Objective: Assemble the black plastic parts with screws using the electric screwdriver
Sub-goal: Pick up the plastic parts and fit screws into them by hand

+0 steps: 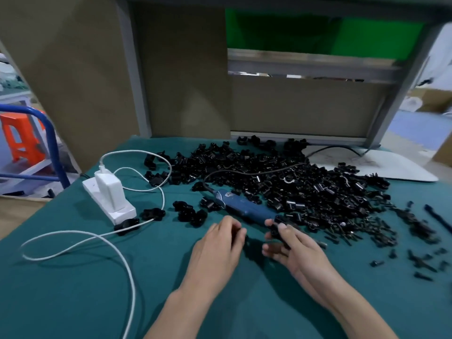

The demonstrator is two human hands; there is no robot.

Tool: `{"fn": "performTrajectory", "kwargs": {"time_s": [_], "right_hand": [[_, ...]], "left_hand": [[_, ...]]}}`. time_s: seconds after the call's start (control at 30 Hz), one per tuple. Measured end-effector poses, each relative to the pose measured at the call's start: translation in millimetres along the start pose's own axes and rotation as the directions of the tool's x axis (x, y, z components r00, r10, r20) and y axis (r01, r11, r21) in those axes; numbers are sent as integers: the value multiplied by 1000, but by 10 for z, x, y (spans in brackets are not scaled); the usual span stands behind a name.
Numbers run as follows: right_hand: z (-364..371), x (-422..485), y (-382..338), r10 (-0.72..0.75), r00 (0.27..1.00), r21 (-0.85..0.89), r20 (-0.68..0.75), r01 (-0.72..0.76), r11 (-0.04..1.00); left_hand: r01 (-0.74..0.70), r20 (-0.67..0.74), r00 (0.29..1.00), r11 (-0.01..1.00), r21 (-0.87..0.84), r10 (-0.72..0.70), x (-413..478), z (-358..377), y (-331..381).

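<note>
A big heap of black plastic parts [281, 182] covers the middle and right of the green cloth. The blue electric screwdriver [244, 207] lies in front of the heap, its black cord looping back over the parts. My right hand [291, 245] pinches a black plastic part [277, 228] right beside the screwdriver's tip. My left hand [220, 241] sits just left of it with its fingers curled, and what it holds is hidden. Small black screws [352, 233] lie scattered to the right.
A white power strip with a white charger [108, 194] stands at the left, its white cable [97, 238] looping across the cloth. Several assembled black pieces [188, 212] lie between the strip and the screwdriver. A white board [381, 167] lies at the back right. Cardboard panels stand behind.
</note>
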State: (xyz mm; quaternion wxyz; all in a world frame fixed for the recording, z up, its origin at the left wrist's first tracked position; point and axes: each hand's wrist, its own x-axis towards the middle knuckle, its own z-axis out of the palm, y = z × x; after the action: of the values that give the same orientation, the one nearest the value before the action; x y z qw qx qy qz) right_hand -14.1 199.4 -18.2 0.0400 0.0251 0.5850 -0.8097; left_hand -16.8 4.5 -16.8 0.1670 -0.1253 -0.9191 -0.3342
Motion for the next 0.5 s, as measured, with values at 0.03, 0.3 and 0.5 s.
{"fn": "performTrajectory", "kwargs": {"time_s": [0.03,0.3,0.5], "right_hand": [[-1,3,4,-19,1000,-19,9,19,1000],[88,-130,-52,-139,983,-369,117,173,913],[81,-151,-61,-180,972,-485,149,231,843]], "left_hand": [[49,7,999,995,-90,-48,-5,2,12],[314,143,938,602,-734,-316,43,31,246],[289,181,953,552,-782,-242,9,45,314]]}}
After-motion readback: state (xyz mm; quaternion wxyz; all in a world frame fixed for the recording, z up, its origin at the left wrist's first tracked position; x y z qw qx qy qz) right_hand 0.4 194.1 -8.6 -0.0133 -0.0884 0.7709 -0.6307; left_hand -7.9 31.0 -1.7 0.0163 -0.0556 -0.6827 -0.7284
